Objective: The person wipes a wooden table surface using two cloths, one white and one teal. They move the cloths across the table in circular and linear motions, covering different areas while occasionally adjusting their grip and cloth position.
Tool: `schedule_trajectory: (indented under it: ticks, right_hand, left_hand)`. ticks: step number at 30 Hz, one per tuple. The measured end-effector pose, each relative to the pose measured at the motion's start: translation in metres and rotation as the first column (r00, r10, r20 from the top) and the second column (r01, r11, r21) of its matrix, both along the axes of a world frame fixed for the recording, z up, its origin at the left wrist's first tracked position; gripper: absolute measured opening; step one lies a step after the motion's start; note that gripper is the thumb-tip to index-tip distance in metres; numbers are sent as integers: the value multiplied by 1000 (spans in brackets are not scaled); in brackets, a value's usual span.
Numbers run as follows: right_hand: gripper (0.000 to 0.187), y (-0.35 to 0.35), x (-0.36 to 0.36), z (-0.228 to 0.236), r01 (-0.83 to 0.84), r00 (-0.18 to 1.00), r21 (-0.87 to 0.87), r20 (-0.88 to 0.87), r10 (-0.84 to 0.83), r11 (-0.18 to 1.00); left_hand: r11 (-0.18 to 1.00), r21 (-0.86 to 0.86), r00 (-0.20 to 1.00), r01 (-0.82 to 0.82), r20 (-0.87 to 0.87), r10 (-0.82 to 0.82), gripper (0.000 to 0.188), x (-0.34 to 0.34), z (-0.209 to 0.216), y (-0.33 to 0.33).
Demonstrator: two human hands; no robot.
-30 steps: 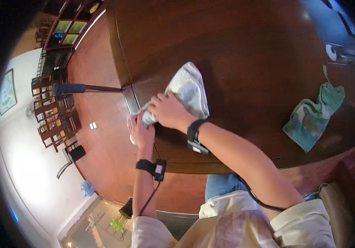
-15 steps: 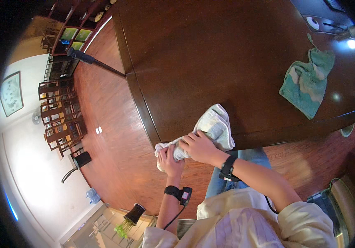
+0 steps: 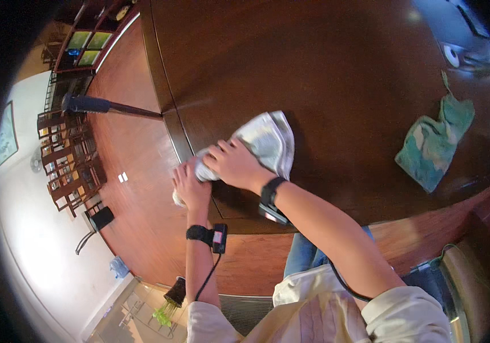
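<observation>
A pale, crumpled cloth lies over the left edge of the dark wooden table. My right hand presses on the cloth with curled fingers, gripping its bunched middle. Just to the left, my left hand is closed round the cloth's narrow end, partly past the table edge. A black strap with a small device sits on each wrist. Farther right on the table rests a green and beige cloth with a hanging loop, touched by neither hand.
A dark pole with a padded end juts out from the table's left edge. At the far right stand a dark object with a white round part and other items. Wooden chairs line the wall; a potted plant stands at lower left.
Both hands have moved up and to the left along the table edge, taking the pale cloth with them. The view has shifted slightly; the green cloth stays on the table.
</observation>
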State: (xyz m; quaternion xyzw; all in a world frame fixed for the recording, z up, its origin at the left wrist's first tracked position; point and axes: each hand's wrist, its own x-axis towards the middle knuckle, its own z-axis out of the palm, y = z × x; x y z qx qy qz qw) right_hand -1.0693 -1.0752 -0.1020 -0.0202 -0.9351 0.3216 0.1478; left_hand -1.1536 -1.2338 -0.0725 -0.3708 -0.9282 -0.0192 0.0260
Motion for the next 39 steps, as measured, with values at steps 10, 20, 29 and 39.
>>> schedule_trajectory:
  ticks: [10,20,29,39]
  right_hand:
    - [20,53,-138,8,-150,988,-86,16,152,985]
    - [30,74,-46,6,-490,870,-11,-65,488,872]
    - [51,83,134,19,-527,849,-71,5,529,847]
    - [70,99,251,23,-449,883,-5,149,444,894]
  left_hand:
    - [916,76,919,-395,26,394,54,-95,-3,51]
    - [914,215,916,-345,-136,378,49,50,-15,27]
    - [917,277,958,-287,87,273,52,223,-9,26]
    - [990,120,975,-78,216,50,60,297,-8,25]
